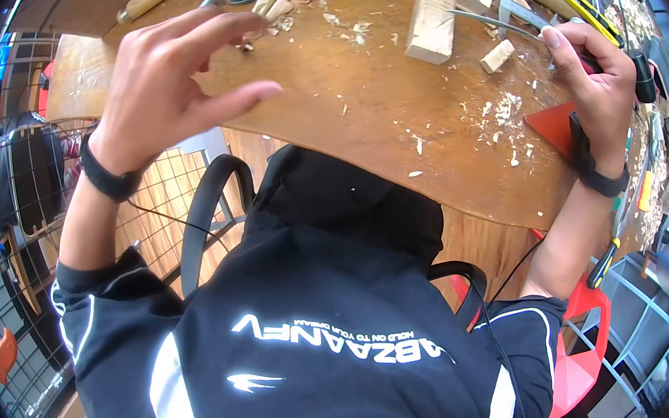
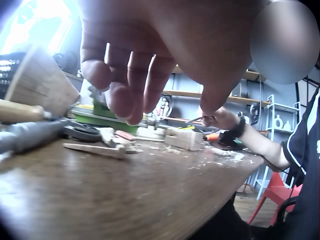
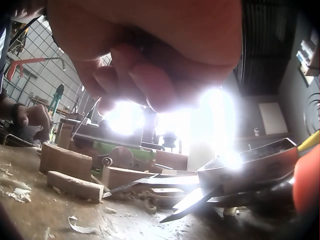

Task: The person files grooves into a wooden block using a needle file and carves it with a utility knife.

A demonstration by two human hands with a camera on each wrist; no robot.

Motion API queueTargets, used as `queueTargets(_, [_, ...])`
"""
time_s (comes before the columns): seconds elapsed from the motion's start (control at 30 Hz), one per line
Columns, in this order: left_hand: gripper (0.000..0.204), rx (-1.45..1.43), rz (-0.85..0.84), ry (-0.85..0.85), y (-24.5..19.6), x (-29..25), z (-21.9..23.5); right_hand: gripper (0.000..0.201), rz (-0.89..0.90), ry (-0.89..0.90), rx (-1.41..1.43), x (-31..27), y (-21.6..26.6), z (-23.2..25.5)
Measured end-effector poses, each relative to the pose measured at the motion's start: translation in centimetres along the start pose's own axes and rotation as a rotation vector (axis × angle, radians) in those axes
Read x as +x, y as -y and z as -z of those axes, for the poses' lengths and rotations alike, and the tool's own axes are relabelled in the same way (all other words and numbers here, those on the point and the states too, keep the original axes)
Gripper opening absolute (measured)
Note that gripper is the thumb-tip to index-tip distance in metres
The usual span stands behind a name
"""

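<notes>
My right hand (image 1: 600,75) grips a thin, slightly curved metal tool (image 1: 495,22) at the right of the bench. Its shaft points left toward a squared wood block (image 1: 429,29), and the fingers mostly hide the handle. A smaller wood offcut (image 1: 497,57) lies below the shaft. Over the left side of the bench is my left hand (image 1: 159,84), holding nothing, fingers loosely bent and thumb apart. Below it in the left wrist view lies a thin whittled wood piece (image 2: 97,149), beside a grey tool (image 2: 37,134) and a wooden handle (image 2: 20,111).
Wood shavings (image 1: 506,119) are scattered over the bench (image 1: 341,117). Bladed tools (image 3: 185,200) crowd the right side, near an orange-red flat piece (image 1: 552,128). A wooden box (image 1: 69,12) stands at the back left. A red chair (image 1: 585,345) is at the lower right.
</notes>
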State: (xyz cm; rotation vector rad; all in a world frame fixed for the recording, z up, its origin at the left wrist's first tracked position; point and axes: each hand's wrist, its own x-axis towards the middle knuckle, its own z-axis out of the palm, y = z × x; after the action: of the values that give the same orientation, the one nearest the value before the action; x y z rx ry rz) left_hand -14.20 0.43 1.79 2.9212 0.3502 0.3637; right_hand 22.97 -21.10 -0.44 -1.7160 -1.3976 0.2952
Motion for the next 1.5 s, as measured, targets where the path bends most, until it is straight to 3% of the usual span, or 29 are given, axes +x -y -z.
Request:
queueTargets(0.13, [0.076,-0.017,-0.104,-0.005,-2.6,3.5,-1.2,0.012,-0.004,0.019,0.023,-0.1,0.2,0.2])
queueTargets(0.27, [0.089,-0.051,-0.088,0.054,-4.0,6.2,-3.2,0.015,0.016,0.039,0.029,0.0,0.6,0.3])
queueTargets(0.37, [0.091,-0.082,-0.126,-0.001,-4.4,8.1,-4.1,0.017,0.0,0.037,0.026,-0.1,0.5,0.4])
queueTargets(0.43, [0.084,-0.097,-0.162,-0.072,-4.4,9.2,-4.2,0.016,-0.008,0.035,0.015,0.0,0.5,0.5])
queueTargets(0.5, [0.088,-0.058,-0.137,0.223,-4.4,10.5,-2.7,0.016,-0.015,0.034,0.007,0.1,0.4,0.4])
queueTargets(0.73, [0.079,-0.163,-0.22,0.209,-3.3,13.1,-4.6,0.01,-0.073,0.03,-0.006,0.1,1.1,-0.2])
queueTargets(0.8, [0.074,-0.187,-0.162,0.039,-3.4,13.1,-6.2,0.008,-0.091,0.07,0.009,0.2,1.2,0.0])
queueTargets(0.83, [0.074,-0.191,-0.168,0.035,-3.5,13.4,-6.2,0.008,-0.093,0.067,0.001,0.3,1.2,0.0])
queueTargets(0.9, [0.067,-0.299,-0.082,0.088,-3.5,13.6,-6.3,0.008,-0.099,0.084,-0.015,0.4,1.2,-0.2])
queueTargets(1.07, [0.07,-0.408,-0.093,0.054,-3.1,13.6,-6.9,0.008,-0.103,0.086,-0.065,0.6,1.5,-0.9])
queueTargets(1.27, [0.072,-0.453,-0.057,0.167,-2.9,13.4,-6.4,0.006,-0.045,0.106,-0.107,0.5,1.3,-0.4])
queueTargets(1.37, [0.071,-0.543,-0.099,0.047,-2.2,12.8,-7.1,0.006,-0.085,0.112,-0.12,0.6,1.9,-1.1])
queueTargets(1.47, [0.073,-0.583,-0.091,0.07,-2.3,12.8,-6.5,0.006,-0.034,0.123,-0.128,0.6,2.0,-1.4])
queueTargets(1.5, [0.072,-0.599,-0.043,0.176,-2.8,13.2,-5.1,0.007,-0.035,0.131,-0.127,0.6,2.0,-1.4])
